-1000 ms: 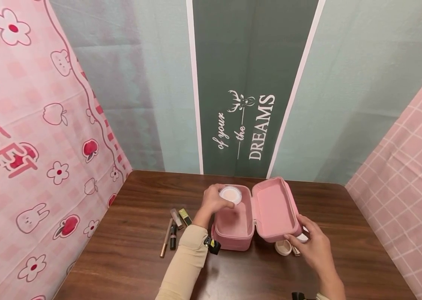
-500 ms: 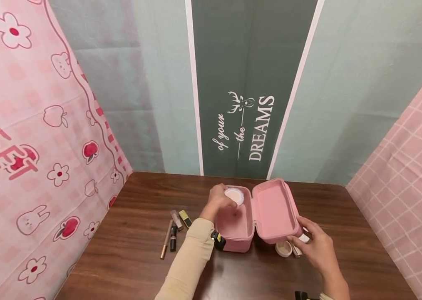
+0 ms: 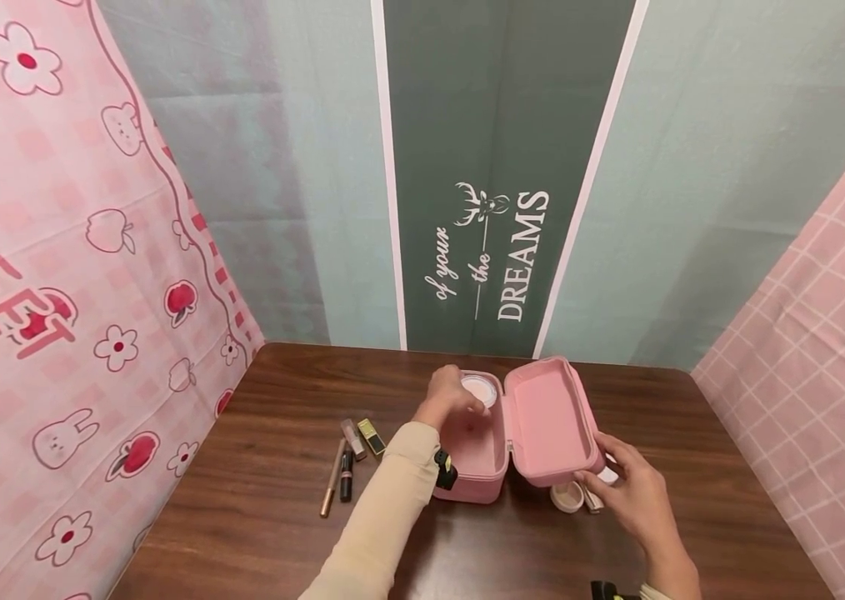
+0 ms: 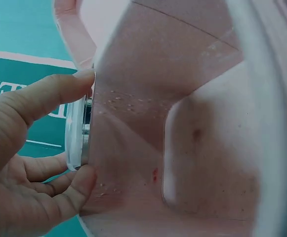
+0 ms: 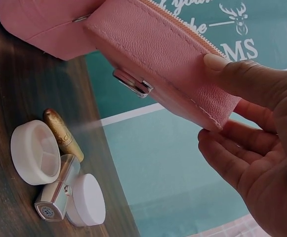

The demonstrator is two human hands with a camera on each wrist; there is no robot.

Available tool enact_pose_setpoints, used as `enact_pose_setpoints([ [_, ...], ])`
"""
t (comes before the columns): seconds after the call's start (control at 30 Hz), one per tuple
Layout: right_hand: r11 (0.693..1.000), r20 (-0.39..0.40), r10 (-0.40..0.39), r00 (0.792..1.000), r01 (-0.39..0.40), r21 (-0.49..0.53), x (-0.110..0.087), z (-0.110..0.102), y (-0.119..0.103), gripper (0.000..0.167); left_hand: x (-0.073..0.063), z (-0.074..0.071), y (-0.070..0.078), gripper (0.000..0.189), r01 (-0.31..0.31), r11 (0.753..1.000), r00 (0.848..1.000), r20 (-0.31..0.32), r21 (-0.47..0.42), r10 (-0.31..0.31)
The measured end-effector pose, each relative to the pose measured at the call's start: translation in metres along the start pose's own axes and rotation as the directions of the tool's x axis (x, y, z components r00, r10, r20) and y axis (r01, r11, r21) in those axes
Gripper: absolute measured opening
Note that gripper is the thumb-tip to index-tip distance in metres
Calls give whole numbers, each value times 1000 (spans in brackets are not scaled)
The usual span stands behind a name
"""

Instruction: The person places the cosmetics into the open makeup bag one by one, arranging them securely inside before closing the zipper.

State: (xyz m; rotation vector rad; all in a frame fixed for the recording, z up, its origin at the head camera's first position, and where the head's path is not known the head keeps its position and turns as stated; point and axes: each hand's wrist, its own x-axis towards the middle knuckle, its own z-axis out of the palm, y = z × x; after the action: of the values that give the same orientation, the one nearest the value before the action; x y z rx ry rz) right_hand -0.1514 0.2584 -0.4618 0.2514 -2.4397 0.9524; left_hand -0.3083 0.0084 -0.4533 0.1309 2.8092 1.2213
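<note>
Left part of the bench (image 3: 265, 467), nearer the pink case (image 3: 471, 487) than the left edge: slim gold-brown pencil (image 3: 332, 479) lying aslant, black tube (image 3: 347, 476) just right of it. Past those, toward the far edge, a clear-capped tube (image 3: 352, 439) and a gold-and-black tube (image 3: 372, 437) lie side by side.

Your beige sleeve (image 3: 377, 525) comes in from the near edge. Case stands near the middle of the far edge. Your left hand (image 3: 452, 398) is over its left rim — fingers parted just to the width of the round white compact (image 3: 478, 390), pinching it by the rim. Compact is at the case mouth, far end; can't tell if it touches the wall. Red mark (image 4: 154, 175) on the case lining.

Next right: lid (image 3: 550, 421), raised and tilted on the case's right side, metal clasp (image 5: 133, 83) on its outside. Your right hand (image 3: 628, 492) has its near right corner — thumb on one face, fingers on the other, parted by the lid's depth.

Below that corner, clustered on the bench: cream tub (image 5: 27, 154), gold tube (image 5: 64, 136), boxy tube (image 5: 52, 202), white jar (image 5: 91, 200).
</note>
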Motion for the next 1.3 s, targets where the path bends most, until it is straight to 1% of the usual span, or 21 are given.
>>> enact_pose_setpoints([
  [0.2, 1000, -4, 4, 1000, -4, 6, 0, 1, 2, 61, 3, 1, 5, 59, 29, 998, 999, 44, 54, -31],
  [0.4, 1000, -10, -17, 1000, 17, 12, 2, 3, 3, 61, 7, 3, 8, 62, 18, 988, 998, 52, 156, -27],
  [0.47, 1000, -11, -18, 1000, 18, 11, 2, 3, 3, 61, 8, 4, 8, 63, 12, 981, 997, 67, 192, -26],
  [0.57, 1000, -18, -23, 1000, 23, 5, 1, 4, 3, 61, 8, 7, 6, 66, 14, 977, 993, 113, 213, -38],
  [0.67, 1000, -23, -26, 999, 26, 8, 1, 4, 5, 61, 9, 9, 3, 63, 24, 978, 987, 152, 208, -57],
  [0.8, 1000, -25, -27, 999, 27, 16, 0, 4, 6, 60, 11, 10, 2, 57, 10, 973, 986, 159, 231, -48],
  [0.87, 1000, -27, -26, 999, 27, 13, -1, 3, 5, 60, 11, 10, 2, 55, -6, 969, 986, 162, 246, -35],
  [0.93, 1000, -29, -29, 999, 29, 6, -1, 2, 4, 60, 9, 10, 4, 52, -13, 969, 983, 179, 248, -33],
  [1.03, 998, -34, -53, 998, 52, -18, 0, 1, 2, 60, 3, 8, 7, 43, -42, 964, 978, 207, 264, -14],
  [1.1, 997, -33, -72, 997, 71, -36, 2, 0, 0, 61, -3, 6, 10, 33, -64, 954, 975, 221, 294, -2],
  [1.17, 995, -31, -89, 996, 87, -51, 3, 0, -1, 61, -9, 5, 12, 25, -96, 935, 975, 222, 341, 19],
  [1.3, 994, -23, -89, 996, 87, -69, 2, 0, -1, 61, -21, 6, 14, 21, -128, 901, 974, 225, 414, 34],
])
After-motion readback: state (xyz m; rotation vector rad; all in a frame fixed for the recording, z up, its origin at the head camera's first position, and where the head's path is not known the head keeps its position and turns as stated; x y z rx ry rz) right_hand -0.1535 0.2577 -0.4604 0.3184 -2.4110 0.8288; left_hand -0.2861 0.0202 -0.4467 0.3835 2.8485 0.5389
